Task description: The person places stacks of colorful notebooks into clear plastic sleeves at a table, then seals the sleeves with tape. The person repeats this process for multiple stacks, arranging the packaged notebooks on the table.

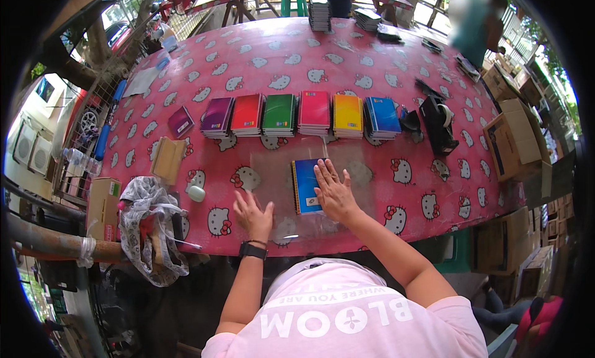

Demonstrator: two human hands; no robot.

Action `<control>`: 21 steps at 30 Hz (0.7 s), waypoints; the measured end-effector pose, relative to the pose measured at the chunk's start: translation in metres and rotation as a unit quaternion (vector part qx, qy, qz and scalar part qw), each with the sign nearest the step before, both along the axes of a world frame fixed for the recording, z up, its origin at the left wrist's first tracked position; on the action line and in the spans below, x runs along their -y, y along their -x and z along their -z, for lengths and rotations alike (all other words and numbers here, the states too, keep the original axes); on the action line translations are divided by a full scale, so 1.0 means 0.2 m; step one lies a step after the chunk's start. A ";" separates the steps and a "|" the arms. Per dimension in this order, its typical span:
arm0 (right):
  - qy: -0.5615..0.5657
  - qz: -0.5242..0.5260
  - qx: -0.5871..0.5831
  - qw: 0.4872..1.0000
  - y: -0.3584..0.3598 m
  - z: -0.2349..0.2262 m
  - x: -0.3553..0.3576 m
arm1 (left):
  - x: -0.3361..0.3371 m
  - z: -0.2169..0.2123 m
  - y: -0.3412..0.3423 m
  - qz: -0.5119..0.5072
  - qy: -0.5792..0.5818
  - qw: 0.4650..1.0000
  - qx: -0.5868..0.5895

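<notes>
A blue spiral notebook (305, 183) lies on a clear plastic sheet (273, 166) in front of me. My right hand (334, 189) rests flat on the notebook's right side, fingers stretched out and pointing away from me. To the left of the notebook, my left hand (253, 215) is on the sheet with its fingers apart, holding nothing. Beyond both hands runs a row of notebook stacks: purple (217, 115), red (246, 113), green (279, 113), pink (314, 111), yellow (348, 114) and blue (383, 115).
A black tape dispenser (437, 125) stands right of the stacks. On the left are a purple notebook (181, 122), a tan block (168, 160), a pale rounded case (196, 193) and a patterned cloth bag (149, 218). Cardboard boxes (514, 141) line the right; a person (476, 32) is beyond.
</notes>
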State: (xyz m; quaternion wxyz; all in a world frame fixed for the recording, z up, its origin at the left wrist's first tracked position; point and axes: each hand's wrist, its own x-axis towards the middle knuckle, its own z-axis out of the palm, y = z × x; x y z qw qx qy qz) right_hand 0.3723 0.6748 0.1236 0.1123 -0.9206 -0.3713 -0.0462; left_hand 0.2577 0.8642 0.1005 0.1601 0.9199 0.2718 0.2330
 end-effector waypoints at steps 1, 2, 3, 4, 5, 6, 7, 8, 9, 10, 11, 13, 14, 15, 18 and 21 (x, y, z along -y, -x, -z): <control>0.002 -0.001 0.006 1.000 0.01 0.00 0.00 | -0.02 0.02 0.05 -0.006 -0.020 0.999 -0.032; 0.011 -0.001 -0.007 1.000 0.01 -0.01 0.00 | -0.04 0.01 0.06 0.017 -0.001 1.000 -0.018; 0.019 0.000 -0.015 1.000 0.00 -0.03 0.00 | -0.05 -0.02 0.04 0.042 0.018 0.999 0.001; 0.028 0.003 -0.022 0.999 0.01 -0.05 0.01 | -0.05 -0.05 0.04 0.070 0.037 0.997 0.020; 0.042 0.009 -0.032 0.999 0.00 -0.06 0.00 | -0.06 -0.09 0.04 0.070 0.102 0.991 0.050; 0.053 0.011 -0.037 0.998 0.00 -0.06 -0.03 | -0.08 -0.13 0.06 0.069 0.163 0.981 0.085; 0.015 0.004 -0.022 1.000 0.01 -0.07 -0.04 | -0.07 -0.19 0.06 0.043 0.244 0.966 0.079; -0.023 -0.007 -0.012 1.000 0.01 -0.10 -0.05 | -0.10 -0.19 0.08 0.045 0.264 0.962 0.044; -0.027 -0.037 -0.040 0.998 -0.01 -0.16 -0.08 | -0.10 -0.16 0.07 0.049 0.400 0.910 0.098; -0.030 -0.064 -0.074 0.995 -0.02 -0.21 -0.09 | -0.10 -0.12 0.06 0.059 0.528 0.836 0.141; -0.080 -0.075 -0.123 0.986 -0.04 -0.20 -0.09 | -0.10 -0.11 0.03 0.071 0.643 0.743 0.174; -0.173 -0.100 -0.228 0.953 -0.09 -0.15 -0.08 | -0.04 -0.20 -0.03 0.114 0.659 0.730 0.138; -0.253 -0.040 -0.209 0.944 -0.10 -0.14 -0.12 | 0.01 -0.22 -0.05 0.128 0.671 0.721 0.119; -0.209 -0.023 -0.247 0.946 -0.10 -0.21 -0.15 | 0.06 -0.20 -0.08 0.126 0.675 0.716 0.123; -0.123 0.000 -0.242 0.962 -0.11 -0.31 -0.20 | 0.14 -0.18 -0.16 0.126 0.642 0.749 0.104; -0.149 0.051 -0.416 0.896 -0.12 -0.30 -0.18 | 0.11 -0.15 -0.14 0.144 0.669 0.719 0.119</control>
